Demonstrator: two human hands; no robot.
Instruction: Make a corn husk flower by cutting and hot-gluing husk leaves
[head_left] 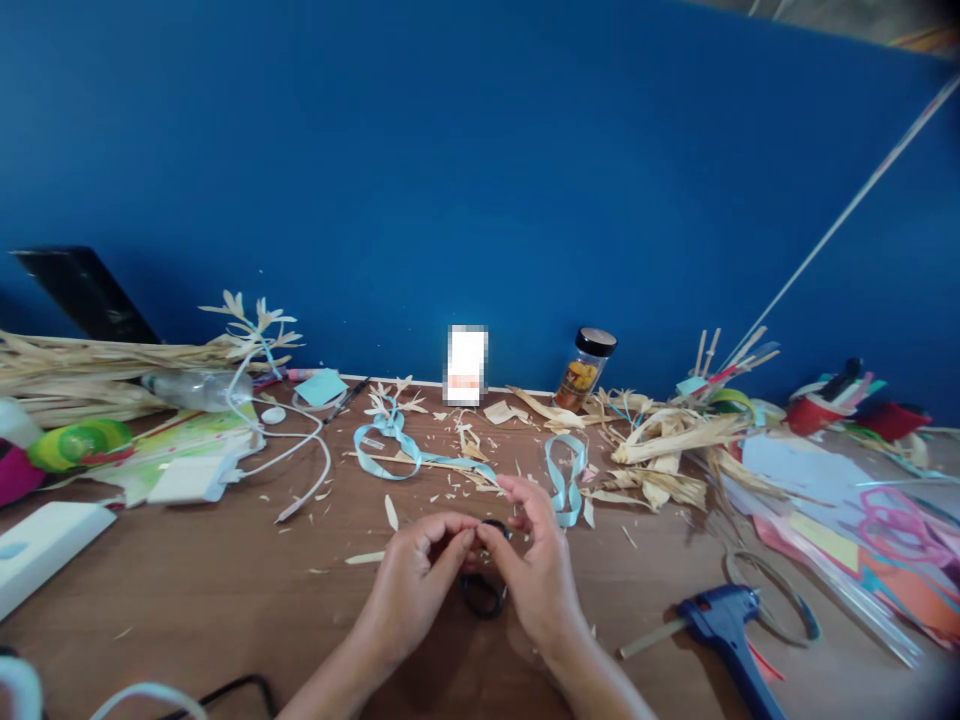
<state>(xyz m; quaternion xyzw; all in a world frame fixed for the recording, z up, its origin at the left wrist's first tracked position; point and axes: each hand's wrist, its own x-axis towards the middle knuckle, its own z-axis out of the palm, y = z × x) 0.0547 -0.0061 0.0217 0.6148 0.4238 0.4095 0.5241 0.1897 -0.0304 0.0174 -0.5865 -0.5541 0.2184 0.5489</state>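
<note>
a blue partition [480, 180] backs the brown tabletop [300, 620]. at lower centre, the left hand [412, 568] and right hand [541, 565] meet at the fingertips [463, 543], likely for fine control; whether they are clamped on anything i cannot tell. between them in the frame shows a black looped item [475, 609], smooth and curved, partly hidden. at lower right the blue glue gun [720, 612] lies aside, perhaps so as not to crowd either hand.

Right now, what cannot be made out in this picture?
Head view:
- Between left hand and right hand: anything pinched, hidden by them.
- Black loops: whether they join, hidden by right hand.
- Glue gun: handle end, cut by bottom edge.
- Jar: wording, too small.
- Bright rectangle: content, pixelated.
</note>
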